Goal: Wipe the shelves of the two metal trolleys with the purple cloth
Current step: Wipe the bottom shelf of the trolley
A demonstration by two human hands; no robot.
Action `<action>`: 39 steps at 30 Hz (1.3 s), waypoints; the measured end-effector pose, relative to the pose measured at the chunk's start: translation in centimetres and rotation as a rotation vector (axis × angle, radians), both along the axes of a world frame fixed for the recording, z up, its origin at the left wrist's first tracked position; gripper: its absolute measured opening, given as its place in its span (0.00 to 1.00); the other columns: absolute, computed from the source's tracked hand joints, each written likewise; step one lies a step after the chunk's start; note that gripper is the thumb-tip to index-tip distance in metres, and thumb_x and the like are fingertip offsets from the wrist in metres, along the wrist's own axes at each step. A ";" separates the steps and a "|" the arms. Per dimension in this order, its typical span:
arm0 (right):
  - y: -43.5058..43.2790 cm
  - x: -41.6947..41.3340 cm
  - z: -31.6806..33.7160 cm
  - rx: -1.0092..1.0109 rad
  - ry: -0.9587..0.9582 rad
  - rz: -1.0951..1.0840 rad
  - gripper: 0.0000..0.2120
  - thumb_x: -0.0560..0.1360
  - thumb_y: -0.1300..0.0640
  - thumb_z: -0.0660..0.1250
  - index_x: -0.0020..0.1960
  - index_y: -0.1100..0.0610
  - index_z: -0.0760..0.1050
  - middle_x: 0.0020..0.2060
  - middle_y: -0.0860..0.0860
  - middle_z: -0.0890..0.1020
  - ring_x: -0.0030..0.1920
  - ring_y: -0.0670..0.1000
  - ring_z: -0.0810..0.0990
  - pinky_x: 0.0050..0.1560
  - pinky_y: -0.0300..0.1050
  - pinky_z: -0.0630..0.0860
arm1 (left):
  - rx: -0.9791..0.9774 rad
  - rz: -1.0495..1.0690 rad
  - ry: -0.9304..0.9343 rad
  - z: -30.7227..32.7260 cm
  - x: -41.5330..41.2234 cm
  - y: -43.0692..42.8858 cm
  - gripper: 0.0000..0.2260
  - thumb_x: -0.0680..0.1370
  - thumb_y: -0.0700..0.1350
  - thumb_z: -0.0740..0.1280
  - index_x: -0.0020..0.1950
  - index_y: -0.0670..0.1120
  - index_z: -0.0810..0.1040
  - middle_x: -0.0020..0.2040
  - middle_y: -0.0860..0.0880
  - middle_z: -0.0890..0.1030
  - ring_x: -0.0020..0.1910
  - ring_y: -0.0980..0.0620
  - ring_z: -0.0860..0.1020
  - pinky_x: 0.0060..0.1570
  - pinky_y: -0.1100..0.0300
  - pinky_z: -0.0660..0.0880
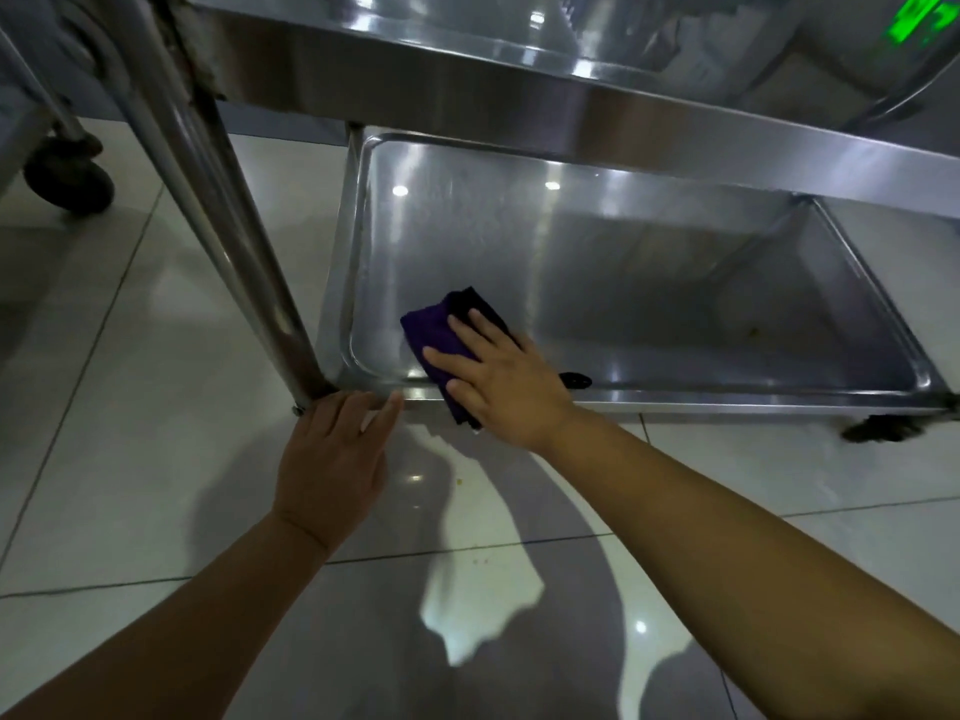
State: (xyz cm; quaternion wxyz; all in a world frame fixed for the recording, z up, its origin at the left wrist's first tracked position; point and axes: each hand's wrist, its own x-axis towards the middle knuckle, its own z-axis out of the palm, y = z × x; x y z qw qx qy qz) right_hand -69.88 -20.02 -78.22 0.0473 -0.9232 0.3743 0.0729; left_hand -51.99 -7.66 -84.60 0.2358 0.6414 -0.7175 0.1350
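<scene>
Since the purple cloth [441, 337] is soft and limp, I press it flat-fingered with my right hand [498, 376] on the bottom shelf [649, 304], near-left corner; left hand [332, 459], fingers straight, steadies the rim.

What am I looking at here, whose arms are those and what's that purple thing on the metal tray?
No machine here: this single picture comes from a camera worn on a person's head, looking down at their own bare arms. The right hand presses a folded purple cloth flat onto the metal trolley's bottom shelf, near its front left corner. The left hand rests, fingers straight, on the shelf's rim beside the trolley leg. An upper shelf sits above.
</scene>
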 end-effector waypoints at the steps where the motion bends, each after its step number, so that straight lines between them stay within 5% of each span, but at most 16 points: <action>1: 0.1 -1.0 0.0 0.002 -0.022 -0.021 0.24 0.81 0.42 0.42 0.76 0.41 0.56 0.78 0.48 0.52 0.78 0.51 0.45 0.73 0.54 0.49 | 0.013 0.002 0.008 -0.1 -0.1 0.0 0.20 0.72 0.39 0.58 0.62 0.40 0.77 0.50 0.39 0.78 0.49 0.39 0.74 0.49 0.45 0.73; 5: -0.5 -6.1 -0.4 -0.037 -0.123 -0.190 0.30 0.76 0.40 0.38 0.73 0.42 0.64 0.76 0.49 0.60 0.77 0.52 0.51 0.73 0.54 0.54 | 0.021 0.043 0.038 0.0 -0.6 0.0 0.20 0.71 0.39 0.59 0.62 0.40 0.76 0.51 0.39 0.77 0.50 0.37 0.75 0.52 0.44 0.73; 10: -2.4 -12.7 0.0 -0.040 -0.089 -0.499 0.20 0.82 0.47 0.51 0.74 0.42 0.61 0.77 0.47 0.55 0.77 0.49 0.47 0.73 0.50 0.53 | -0.047 0.050 0.028 0.4 -1.7 -0.1 0.18 0.70 0.38 0.61 0.59 0.38 0.77 0.52 0.39 0.77 0.50 0.38 0.72 0.54 0.44 0.68; 18: -1.0 -12.5 -0.6 -0.109 -0.220 -0.878 0.19 0.82 0.49 0.53 0.72 0.43 0.65 0.76 0.50 0.59 0.76 0.50 0.51 0.70 0.56 0.54 | 0.031 -0.009 0.101 0.7 -2.0 -0.8 0.18 0.70 0.37 0.57 0.57 0.35 0.78 0.50 0.38 0.78 0.49 0.37 0.76 0.57 0.49 0.70; 26: 4.4 -2.2 -2.2 -0.181 -0.385 -0.552 0.19 0.77 0.47 0.53 0.60 0.48 0.78 0.68 0.54 0.73 0.70 0.57 0.67 0.62 0.52 0.54 | 0.008 -0.045 0.173 1.3 -1.7 0.0 0.19 0.71 0.36 0.55 0.59 0.34 0.74 0.54 0.35 0.79 0.57 0.40 0.72 0.66 0.53 0.63; 28: 5.1 0.7 -1.9 -0.105 -0.362 -0.459 0.18 0.78 0.48 0.54 0.64 0.46 0.75 0.73 0.51 0.68 0.73 0.55 0.61 0.66 0.55 0.52 | 0.032 -0.010 0.221 1.2 -1.6 0.2 0.18 0.71 0.36 0.54 0.59 0.35 0.72 0.54 0.34 0.79 0.56 0.38 0.75 0.65 0.53 0.67; 32: 5.5 3.3 -1.1 0.020 -0.279 -0.277 0.19 0.81 0.49 0.53 0.71 0.45 0.66 0.77 0.49 0.58 0.76 0.52 0.49 0.70 0.59 0.47 | 0.099 0.006 0.237 2.4 -1.6 0.3 0.17 0.69 0.38 0.52 0.56 0.37 0.70 0.48 0.33 0.79 0.41 0.37 0.81 0.42 0.48 0.79; 39: 2.5 -3.9 0.4 0.050 -0.166 -0.083 0.21 0.82 0.48 0.52 0.74 0.44 0.61 0.77 0.48 0.56 0.77 0.51 0.49 0.69 0.54 0.54 | 0.173 -0.126 0.053 5.1 -2.8 -2.5 0.15 0.69 0.37 0.53 0.45 0.41 0.78 0.42 0.43 0.79 0.38 0.42 0.77 0.42 0.50 0.74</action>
